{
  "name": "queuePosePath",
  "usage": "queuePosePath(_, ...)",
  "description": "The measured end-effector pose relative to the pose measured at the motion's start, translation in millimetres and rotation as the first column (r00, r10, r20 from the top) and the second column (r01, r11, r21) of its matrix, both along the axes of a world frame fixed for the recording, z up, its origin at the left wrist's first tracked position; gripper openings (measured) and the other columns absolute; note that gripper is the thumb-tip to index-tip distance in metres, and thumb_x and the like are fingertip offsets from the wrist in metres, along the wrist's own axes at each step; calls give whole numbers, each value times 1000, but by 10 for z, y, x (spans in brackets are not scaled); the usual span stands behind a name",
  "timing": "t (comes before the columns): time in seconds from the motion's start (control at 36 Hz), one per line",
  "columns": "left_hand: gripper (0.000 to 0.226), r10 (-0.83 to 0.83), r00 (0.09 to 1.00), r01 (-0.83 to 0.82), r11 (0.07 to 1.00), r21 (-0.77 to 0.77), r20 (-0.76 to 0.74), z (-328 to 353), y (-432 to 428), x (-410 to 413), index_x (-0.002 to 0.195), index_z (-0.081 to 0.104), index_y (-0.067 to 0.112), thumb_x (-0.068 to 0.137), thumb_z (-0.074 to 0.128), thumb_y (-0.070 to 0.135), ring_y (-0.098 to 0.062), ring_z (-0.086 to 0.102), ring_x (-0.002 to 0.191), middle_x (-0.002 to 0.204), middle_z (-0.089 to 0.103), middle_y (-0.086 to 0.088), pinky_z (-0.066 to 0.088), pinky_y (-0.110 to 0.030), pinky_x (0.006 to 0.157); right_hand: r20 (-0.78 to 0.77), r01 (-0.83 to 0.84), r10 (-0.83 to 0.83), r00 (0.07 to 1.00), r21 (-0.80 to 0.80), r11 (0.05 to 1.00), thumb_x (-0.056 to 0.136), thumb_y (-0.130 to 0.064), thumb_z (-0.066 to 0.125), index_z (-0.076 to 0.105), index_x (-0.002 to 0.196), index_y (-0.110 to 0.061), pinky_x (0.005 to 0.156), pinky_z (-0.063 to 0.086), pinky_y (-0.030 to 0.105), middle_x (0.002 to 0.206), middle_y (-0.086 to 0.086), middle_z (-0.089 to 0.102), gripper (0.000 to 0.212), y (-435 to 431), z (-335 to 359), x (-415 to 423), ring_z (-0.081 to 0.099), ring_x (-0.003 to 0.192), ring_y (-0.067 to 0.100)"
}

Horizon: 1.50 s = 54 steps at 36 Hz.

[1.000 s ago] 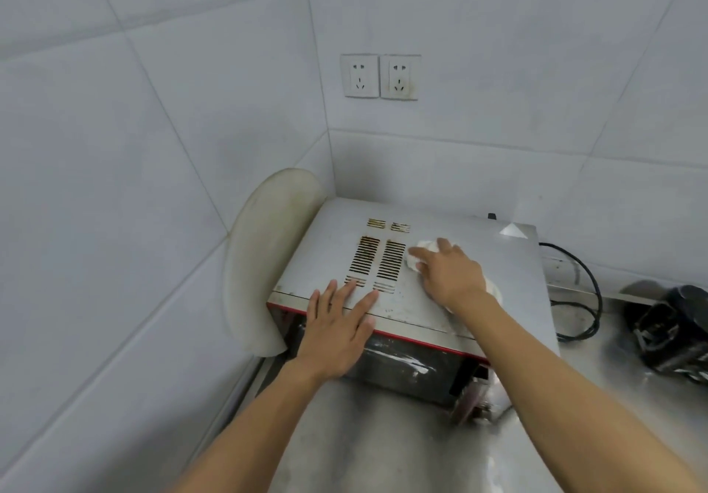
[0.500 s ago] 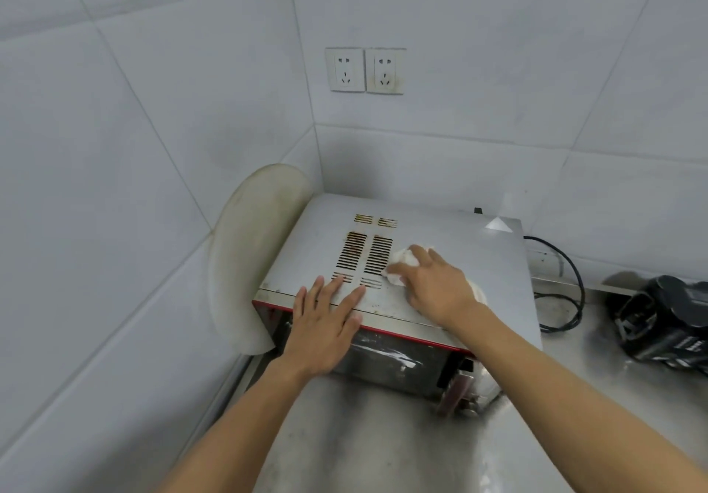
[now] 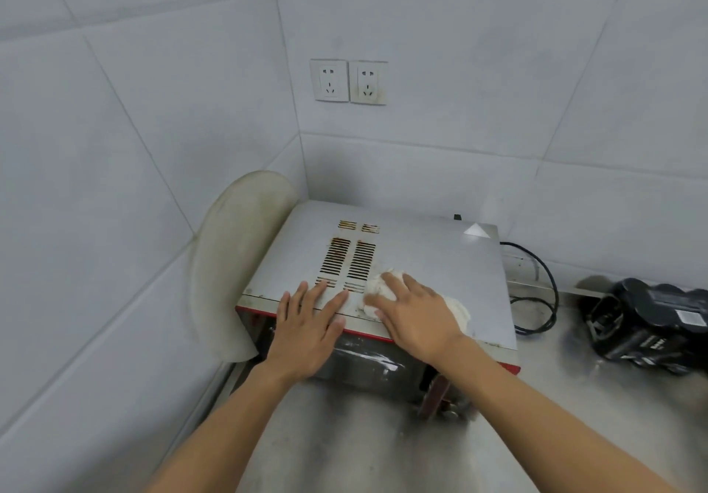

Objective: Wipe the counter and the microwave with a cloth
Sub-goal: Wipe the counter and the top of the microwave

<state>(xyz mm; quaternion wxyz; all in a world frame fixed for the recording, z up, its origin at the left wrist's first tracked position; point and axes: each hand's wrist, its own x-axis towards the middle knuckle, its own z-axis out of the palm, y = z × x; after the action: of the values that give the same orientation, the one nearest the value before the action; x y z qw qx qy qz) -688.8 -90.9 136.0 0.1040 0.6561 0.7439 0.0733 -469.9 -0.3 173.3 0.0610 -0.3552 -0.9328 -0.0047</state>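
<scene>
A silver microwave [image 3: 429,259] with red trim and vent slots on top stands in the corner on the steel counter [image 3: 364,446]. My right hand [image 3: 415,316] presses a white cloth [image 3: 377,287] flat on the microwave's top near its front edge, just right of the vents. The cloth shows at my fingertips and behind my wrist. My left hand [image 3: 306,329] lies flat, fingers spread, on the front left of the top, holding nothing.
A round off-white board [image 3: 233,262] leans against the left wall beside the microwave. A black cable [image 3: 536,289] loops on the counter at its right. A black device [image 3: 651,324] sits at the far right. Two wall sockets [image 3: 348,80] are above.
My right hand has slid the cloth toward the front edge and leftward across the microwave's top. My left hand has stayed in place.
</scene>
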Motion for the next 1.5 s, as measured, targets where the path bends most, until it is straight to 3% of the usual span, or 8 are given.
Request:
queuePosePath(0.17, 92, 5, 1000, -5, 1000, -10, -11, 3, -3, 3, 162, 0, 51, 80, -27, 81, -20, -23, 158, 173, -12, 9, -23, -43, 122, 44, -35, 31, 999, 75, 997, 101, -49, 55, 55, 130, -46, 90, 58, 48, 147, 8, 54, 29, -113, -60, 112, 62, 120, 36)
queuePosePath(0.36, 102, 6, 1000, -6, 1000, -12, 13, 31, -8, 14, 162, 1, 51, 72, -33, 84, -20, -24, 158, 173, -11, 8, -21, -46, 125, 95, 7, -6, 995, -17, 1000, 107, -51, 41, 44, 141, -46, 101, 52, 49, 156, 9, 42, 35, -63, 122, -62, 51, 131, 36)
queuePosePath(0.56, 99, 7, 1000, -7, 1000, -13, 14, 34, -5, 10, 162, 0, 51, 74, -32, 82, -20, -25, 158, 173, -11, 9, -20, -46, 125, 92, -55, 54, 994, 11, 998, 96, -40, 69, 51, 132, -49, 90, 59, 46, 152, 6, 47, 42, -80, 51, 86, 58, 125, 33)
queuePosePath(0.67, 106, 13, 1000, -13, 1000, -3, 7, 24, -5, 23, 163, 3, 49, 70, -36, 82, -21, -22, 158, 173, -9, 8, -18, -46, 126, 8, -60, 59, 998, 20, 998, 101, -45, 59, 61, 126, -49, 87, 60, 42, 147, 0, 55, 25, -91, 80, 108, 60, 123, 27)
queuePosePath(0.97, 80, -17, 1000, 17, 1000, -9, 13, 7, -6, -28, 161, 0, 52, 87, -18, 76, -18, -25, 157, 174, -11, 9, -24, -41, 122, 12, -42, 43, 999, -67, 997, 106, -45, 50, 57, 135, -45, 100, 54, 47, 158, 2, 43, 30, -129, 148, -7, 49, 138, 29)
queuePosePath(1.14, 76, -16, 999, 17, 999, -38, 34, 67, 5, 1, 162, -1, 49, 90, -10, 71, -18, -28, 156, 173, -15, 9, -25, -43, 122, -18, 257, -260, 965, -108, 960, 107, -42, 45, 52, 139, -46, 95, 52, 41, 153, -4, 42, 34, 188, 177, 259, 51, 131, 24)
queuePosePath(1.28, 56, -4, 999, 6, 998, -57, 46, 90, 21, -10, 163, 2, 47, 109, 14, 57, -20, -27, 156, 173, -14, 9, -24, -43, 122, 17, 397, -397, 918, -47, 916, 108, -37, 39, 50, 143, -35, 99, 49, 43, 148, 9, 44, 37, 336, 99, -66, 52, 124, 34)
queuePosePath(1.5, 56, -15, 999, 17, 998, -55, 36, 56, 22, -25, 163, 0, 49, 109, 13, 59, -19, -30, 155, 172, -15, 10, -26, -44, 121, -13, 148, -148, 989, -47, 988, 104, -42, 50, 59, 134, -45, 88, 58, 42, 149, 2, 50, 31, 81, 55, 266, 58, 123, 30)
